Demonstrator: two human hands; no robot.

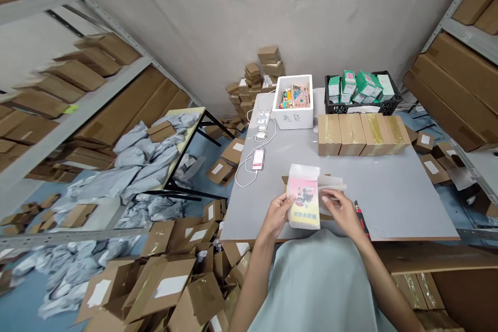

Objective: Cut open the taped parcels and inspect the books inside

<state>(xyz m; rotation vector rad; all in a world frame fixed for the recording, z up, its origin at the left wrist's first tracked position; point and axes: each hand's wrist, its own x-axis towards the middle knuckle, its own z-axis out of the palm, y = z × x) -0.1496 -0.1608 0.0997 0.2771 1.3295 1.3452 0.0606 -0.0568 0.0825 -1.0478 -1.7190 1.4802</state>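
A pink and yellow printed pack (305, 202) in a clear plastic sleeve is tilted up over the table's near edge. My left hand (278, 212) grips its left side, thumb on the front. Just to the right of the pack is my right hand (340, 210), fingers slightly bent and apart, their tips close to the pack's edge. Behind the pack lies a piece of brown cardboard (285, 180), mostly hidden, with a translucent plastic strip (332, 181) over it. A red and black utility knife (361, 219) rests by my right wrist.
On the grey table (288, 150) stand a white foam box (293, 119) with colourful packets, a black crate (363, 107) of green-white boxes, and a row of taped cartons (361, 135). A phone (258, 160) lies on a cable. Cardboard boxes (171, 280) crowd the floor at left.
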